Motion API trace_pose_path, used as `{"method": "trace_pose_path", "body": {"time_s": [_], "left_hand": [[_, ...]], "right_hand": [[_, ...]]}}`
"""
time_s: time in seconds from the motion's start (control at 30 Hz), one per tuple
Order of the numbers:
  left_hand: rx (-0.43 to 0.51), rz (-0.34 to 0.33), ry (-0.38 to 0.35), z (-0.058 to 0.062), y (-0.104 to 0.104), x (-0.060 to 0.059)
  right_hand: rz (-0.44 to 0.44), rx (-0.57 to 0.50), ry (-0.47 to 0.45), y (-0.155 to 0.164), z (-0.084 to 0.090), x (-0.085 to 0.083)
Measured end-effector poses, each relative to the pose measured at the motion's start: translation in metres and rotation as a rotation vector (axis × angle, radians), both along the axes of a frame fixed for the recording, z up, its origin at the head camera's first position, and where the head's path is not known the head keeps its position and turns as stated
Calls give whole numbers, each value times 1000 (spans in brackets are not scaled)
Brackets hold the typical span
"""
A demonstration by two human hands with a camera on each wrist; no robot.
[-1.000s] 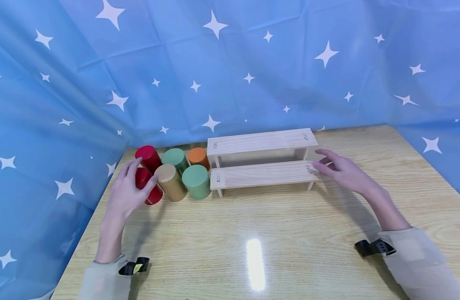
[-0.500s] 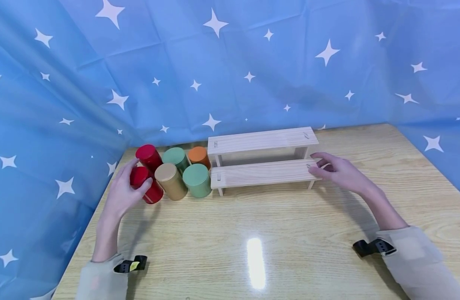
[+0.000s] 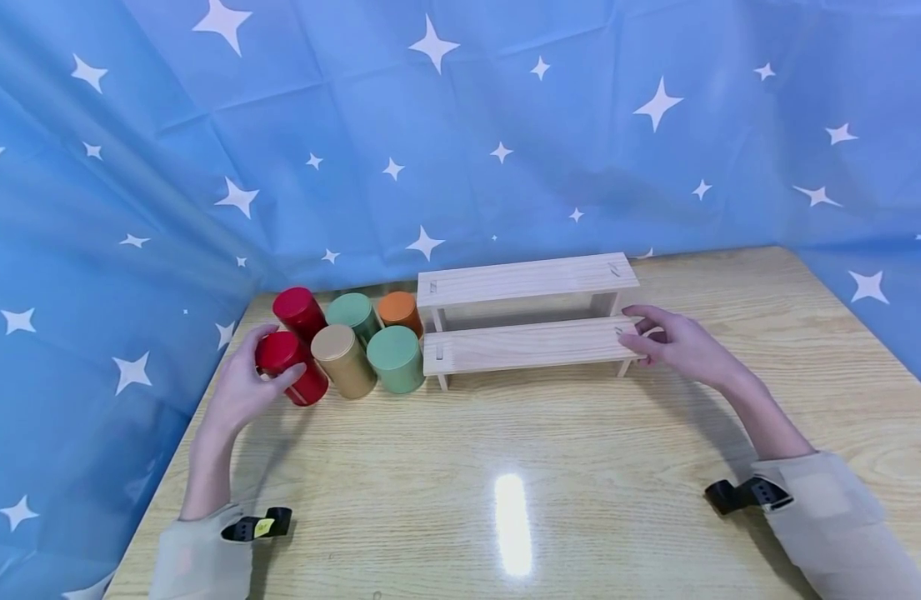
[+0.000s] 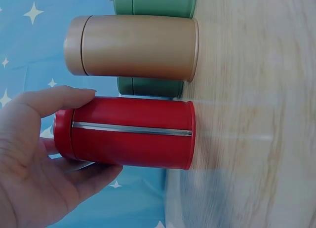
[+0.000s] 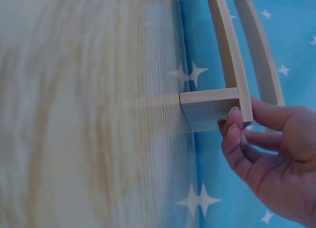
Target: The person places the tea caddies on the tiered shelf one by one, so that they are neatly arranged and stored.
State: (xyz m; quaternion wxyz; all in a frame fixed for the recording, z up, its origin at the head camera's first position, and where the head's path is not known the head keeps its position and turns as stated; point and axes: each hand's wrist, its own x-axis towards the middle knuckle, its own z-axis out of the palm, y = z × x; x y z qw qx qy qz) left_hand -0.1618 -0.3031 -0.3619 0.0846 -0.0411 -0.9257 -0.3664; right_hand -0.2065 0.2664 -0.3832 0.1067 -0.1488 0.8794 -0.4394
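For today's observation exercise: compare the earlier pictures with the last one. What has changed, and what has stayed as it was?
The left hand has slid down around the front red tin and now grips it, thumb across the side. The right hand has settled against the end of the wooden step shelf. The other tins and the shelf stayed put.

At the left of the frame, the left hand (image 3: 244, 390) holds a red tin (image 3: 291, 367) that stands on the wooden tabletop (image 3: 550, 467), thumb across its front. Just right of it stand a gold tin (image 3: 343, 360) and a green tin (image 3: 395, 358); behind them are another red tin (image 3: 299, 311), a second green tin (image 3: 352, 314) and an orange tin (image 3: 400, 311). At centre sits a two-step wooden rack (image 3: 528, 317). The right hand (image 3: 681, 346) touches the right end of its lower step. A blue star-patterned cloth (image 3: 460, 125) fills the upper frame.
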Motion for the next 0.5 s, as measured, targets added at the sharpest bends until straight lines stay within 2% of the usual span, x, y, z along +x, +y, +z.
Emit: {"method": "trace_pose_path", "body": {"time_s": [0.27, 0.5], "left_hand": [[61, -13, -70, 0, -6, 1], [40, 29, -37, 3, -8, 3]], "right_hand": [[5, 3, 9, 1, -2, -1], [18, -7, 1, 2, -2, -1]]}}
